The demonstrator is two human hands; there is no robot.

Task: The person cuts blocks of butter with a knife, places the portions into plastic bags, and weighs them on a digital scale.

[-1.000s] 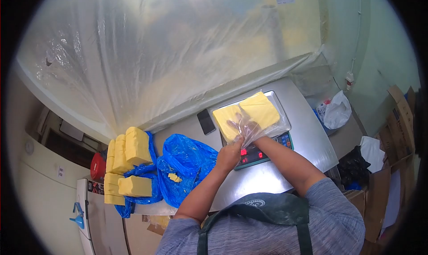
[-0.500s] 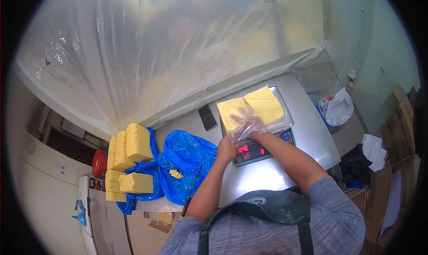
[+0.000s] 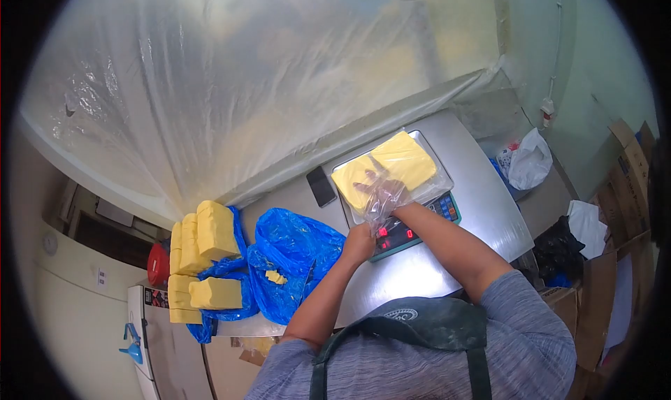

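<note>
A yellow butter-like slab (image 3: 412, 161) lies in a clear plastic bag (image 3: 442, 185) on the steel pan of a digital scale (image 3: 447, 206). My right hand (image 3: 377, 189) is inside the bag's mouth, fingers spread flat against the near left part of the slab. Just below it, my left hand (image 3: 361, 241) is closed on the gathered edge of the bag, by the scale's red display. The bag and my hands cover part of the display digits.
Left of the scale lie a black phone (image 3: 321, 187) and an open blue plastic bag (image 3: 293, 243) with yellow scraps (image 3: 276, 277) in it. Several yellow blocks (image 3: 215, 231) are stacked at the table's left end. White bags (image 3: 530, 161) and cardboard boxes (image 3: 632, 183) stand to the right.
Both hands stay at the bag. My left hand has shifted slightly lower, and the bag's plastic is bunched more around my right wrist. The view has tilted slightly.
</note>
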